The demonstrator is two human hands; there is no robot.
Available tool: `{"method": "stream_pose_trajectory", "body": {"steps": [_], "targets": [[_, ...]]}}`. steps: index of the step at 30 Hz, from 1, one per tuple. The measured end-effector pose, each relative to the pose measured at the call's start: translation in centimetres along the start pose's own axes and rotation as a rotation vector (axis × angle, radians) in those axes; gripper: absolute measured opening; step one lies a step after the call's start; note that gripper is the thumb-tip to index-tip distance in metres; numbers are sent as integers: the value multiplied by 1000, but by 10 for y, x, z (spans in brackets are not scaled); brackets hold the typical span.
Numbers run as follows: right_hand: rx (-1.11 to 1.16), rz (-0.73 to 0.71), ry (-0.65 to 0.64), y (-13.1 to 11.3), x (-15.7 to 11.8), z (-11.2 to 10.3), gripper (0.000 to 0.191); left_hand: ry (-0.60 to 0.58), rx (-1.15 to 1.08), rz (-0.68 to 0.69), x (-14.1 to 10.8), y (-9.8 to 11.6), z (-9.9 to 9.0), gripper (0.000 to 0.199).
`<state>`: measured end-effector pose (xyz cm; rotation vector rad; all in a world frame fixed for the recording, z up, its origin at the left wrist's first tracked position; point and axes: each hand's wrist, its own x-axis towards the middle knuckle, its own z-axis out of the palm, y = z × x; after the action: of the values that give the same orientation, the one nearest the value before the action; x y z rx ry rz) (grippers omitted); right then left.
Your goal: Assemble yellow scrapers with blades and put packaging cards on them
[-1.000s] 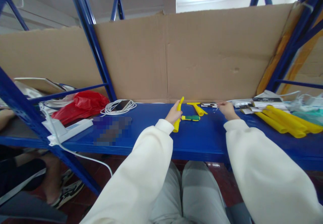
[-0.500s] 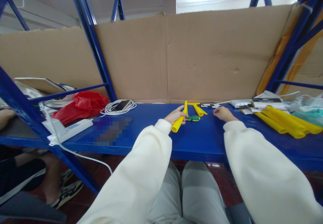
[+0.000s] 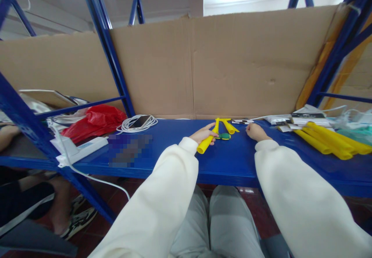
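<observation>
My left hand (image 3: pixel 202 134) is closed around a yellow tube (image 3: pixel 205 144), its wide round end toward me and its narrow end pointing away. Just beyond that hand, a green-and-yellow screwdriver handle (image 3: pixel 224 136) lies on the blue shelf. Behind it rests another yellow tube-like piece (image 3: pixel 229 127) with thin parts beside it. My right hand (image 3: pixel 257 132) has its fingers curled together a little above the shelf, to the right of these pieces. Whatever those fingers may hold is hidden. Small white-and-black items (image 3: pixel 241 121) lie just behind my right hand.
Several yellow tubes (image 3: pixel 328 141) lie in a pile at the right, beside white packets (image 3: pixel 308 118). A coiled white cable (image 3: pixel 136 124), a power strip (image 3: pixel 87 149) and a red bag (image 3: pixel 97 120) are on the left. Cardboard (image 3: pixel 232 64) walls the back. Another person's leg (image 3: pixel 59 203) shows lower left.
My right hand has shifted slightly left and its fingers are drawn in more. The tube in my left hand has tilted slightly, its narrow end moving right.
</observation>
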<state>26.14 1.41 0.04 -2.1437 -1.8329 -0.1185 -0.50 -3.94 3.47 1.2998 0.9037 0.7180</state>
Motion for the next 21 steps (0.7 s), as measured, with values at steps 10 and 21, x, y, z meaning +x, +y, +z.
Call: {"method": "stream_pose_trajectory", "body": {"steps": [10,21], "targets": [[-75,-5,-41,-6,4,-1,22,5,11,5,0,1,1,81],[25,-17,7,-3,6,2,19,5,6,5,-4,2,3,81]]}}
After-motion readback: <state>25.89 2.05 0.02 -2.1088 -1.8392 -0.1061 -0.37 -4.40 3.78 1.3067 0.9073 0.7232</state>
